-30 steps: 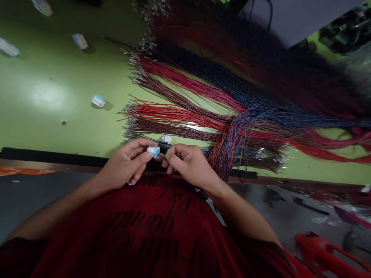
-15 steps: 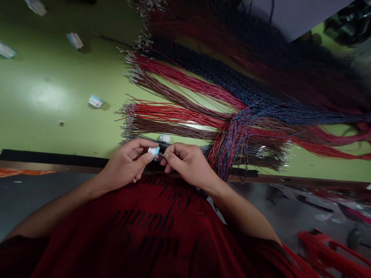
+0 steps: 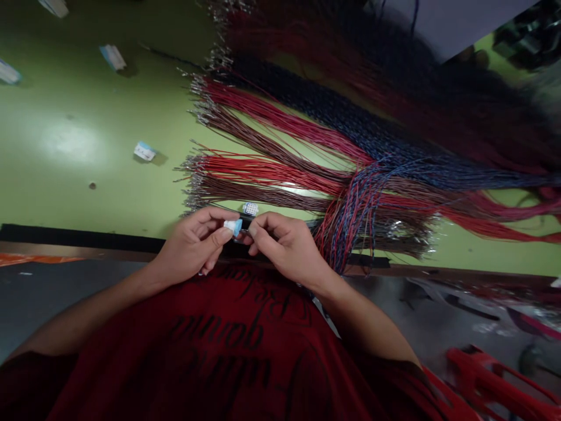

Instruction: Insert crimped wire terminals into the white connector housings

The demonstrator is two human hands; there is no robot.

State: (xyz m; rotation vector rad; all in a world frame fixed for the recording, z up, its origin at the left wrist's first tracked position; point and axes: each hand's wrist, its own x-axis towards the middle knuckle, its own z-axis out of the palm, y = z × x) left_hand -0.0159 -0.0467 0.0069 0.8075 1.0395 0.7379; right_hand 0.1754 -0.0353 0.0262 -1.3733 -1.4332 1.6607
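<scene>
My left hand (image 3: 193,245) pinches a small white and blue plastic connector (image 3: 232,225) between thumb and forefinger, just above the near edge of the green table (image 3: 79,140). My right hand (image 3: 287,245) is closed in a pinch right beside it, its fingertips holding a thin wire end against the connector's right side. The wire itself is mostly hidden by the fingers. Both hands hover over my red shirt and the table's dark edge strip (image 3: 65,237).
Large bundles of red, brown and blue wires (image 3: 333,169) with metal terminals fan across the table from the right. A loose white connector (image 3: 250,209) lies just beyond my hands; others (image 3: 144,151) are scattered to the left. A red plastic object (image 3: 486,380) sits at lower right.
The hands have stayed together at the table edge, shifting slightly upward. The connector has turned a little in my left fingers; my right fingers press closer to it.
</scene>
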